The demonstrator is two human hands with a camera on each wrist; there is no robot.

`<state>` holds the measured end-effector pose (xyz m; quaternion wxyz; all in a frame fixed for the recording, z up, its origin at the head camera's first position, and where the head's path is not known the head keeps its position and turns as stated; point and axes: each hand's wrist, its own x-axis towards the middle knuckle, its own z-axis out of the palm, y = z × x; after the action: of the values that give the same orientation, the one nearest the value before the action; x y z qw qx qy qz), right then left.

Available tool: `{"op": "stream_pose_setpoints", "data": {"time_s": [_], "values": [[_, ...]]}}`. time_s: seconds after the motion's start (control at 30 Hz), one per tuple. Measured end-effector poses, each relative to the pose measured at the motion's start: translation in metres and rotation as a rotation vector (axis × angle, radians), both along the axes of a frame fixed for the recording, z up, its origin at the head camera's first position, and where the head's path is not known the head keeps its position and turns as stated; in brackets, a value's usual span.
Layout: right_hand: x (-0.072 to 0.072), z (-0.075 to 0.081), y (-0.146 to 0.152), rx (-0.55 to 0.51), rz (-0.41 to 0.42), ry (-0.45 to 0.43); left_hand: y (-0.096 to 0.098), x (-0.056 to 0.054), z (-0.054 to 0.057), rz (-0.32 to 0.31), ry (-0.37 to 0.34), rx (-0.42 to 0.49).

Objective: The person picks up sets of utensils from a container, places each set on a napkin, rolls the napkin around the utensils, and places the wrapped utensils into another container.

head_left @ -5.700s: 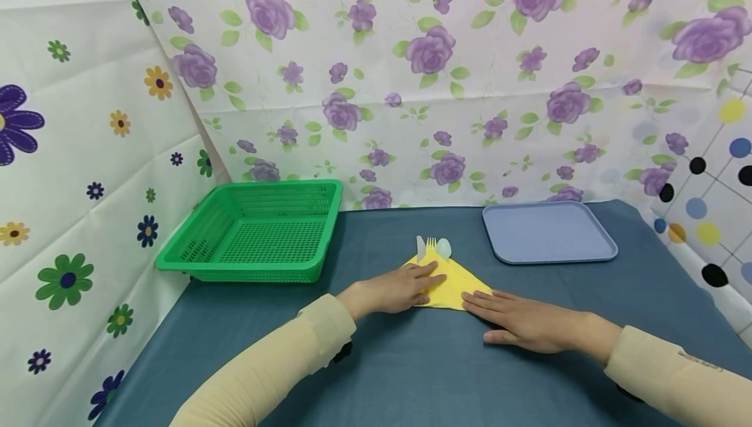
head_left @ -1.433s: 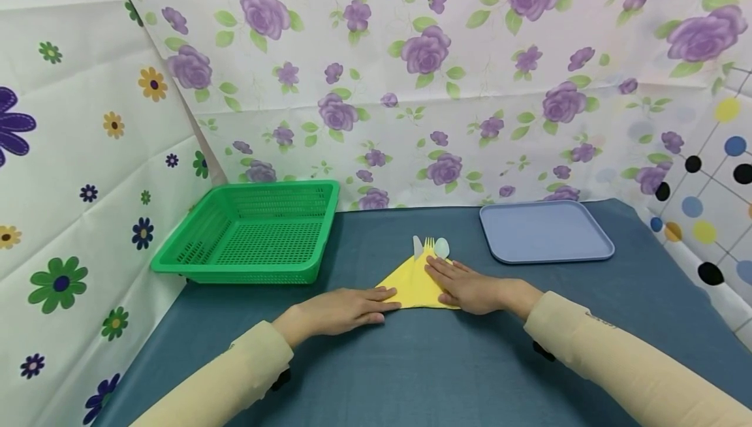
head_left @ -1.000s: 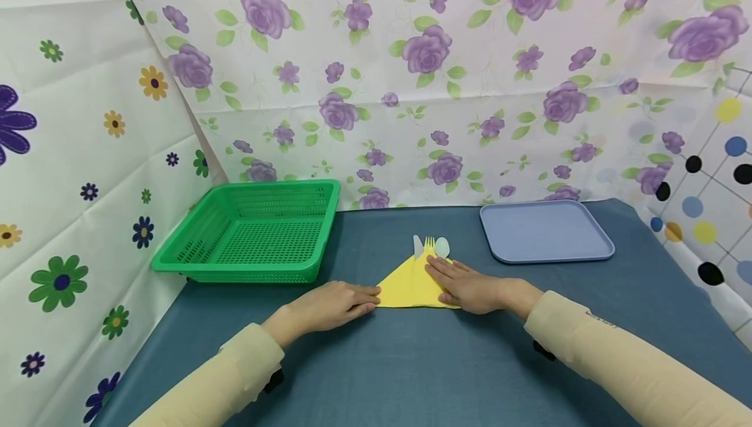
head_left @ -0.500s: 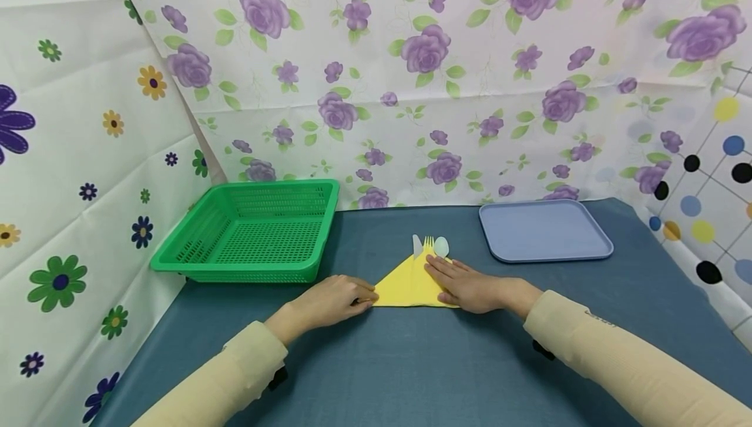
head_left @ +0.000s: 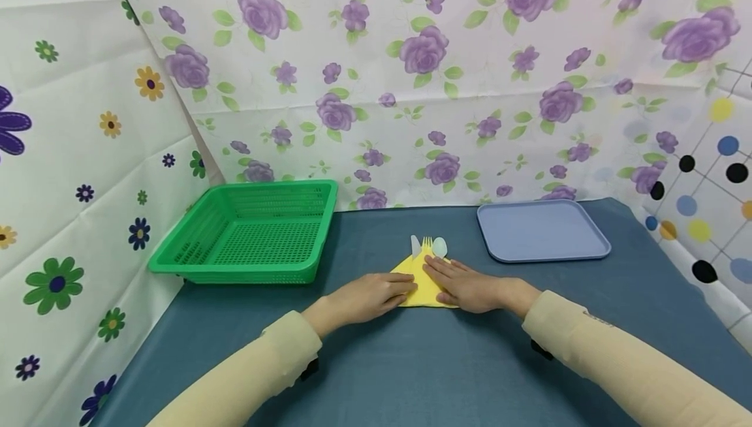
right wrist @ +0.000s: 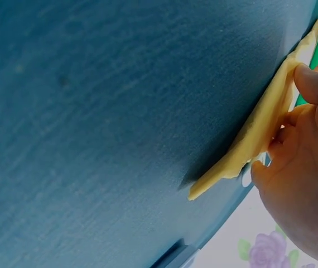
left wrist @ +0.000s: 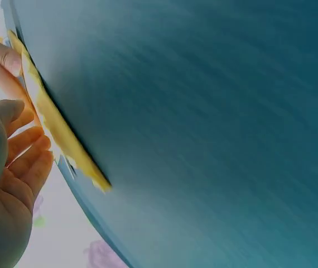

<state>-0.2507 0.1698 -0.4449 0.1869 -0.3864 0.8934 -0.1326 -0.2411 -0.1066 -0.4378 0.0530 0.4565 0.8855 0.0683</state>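
Note:
A yellow napkin [head_left: 424, 293], folded to a triangle, lies on the blue tabletop in the head view. The tips of a pale knife [head_left: 415, 245], a yellow fork [head_left: 427, 243] and a pale spoon [head_left: 439, 247] stick out at its top. Fingers of my left hand [head_left: 365, 298] reach over the left part of the napkin, which they partly hide. On the napkin's right side my right hand [head_left: 470, 286] rests with straight fingers. Both wrist views show the napkin edge-on, a pointed corner reaching past the hand in each.
A green perforated basket [head_left: 157, 262] stands at the back left, and a flat blue-grey tray [head_left: 543, 231] lies at the back right. Floral sheets [head_left: 364, 48] hang behind the table and to its left.
Half a second ago my left hand was at the napkin's left corner; it has moved right and now covers that part. My right hand has stayed in place. The cutlery has not moved.

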Motion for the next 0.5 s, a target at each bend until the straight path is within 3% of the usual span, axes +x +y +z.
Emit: {"op": "stream_pose_setpoints", "data": {"time_s": [0.23, 0.5], "values": [[0.0, -0.002, 0.0, -0.007, -0.005, -0.009, 0.008, -0.004, -0.009, -0.026, -0.015, -0.021], [-0.002, -0.002, 0.004, -0.034, -0.005, -0.026, 0.008, -0.007, -0.015, 0.01, -0.154, -0.013]]}}
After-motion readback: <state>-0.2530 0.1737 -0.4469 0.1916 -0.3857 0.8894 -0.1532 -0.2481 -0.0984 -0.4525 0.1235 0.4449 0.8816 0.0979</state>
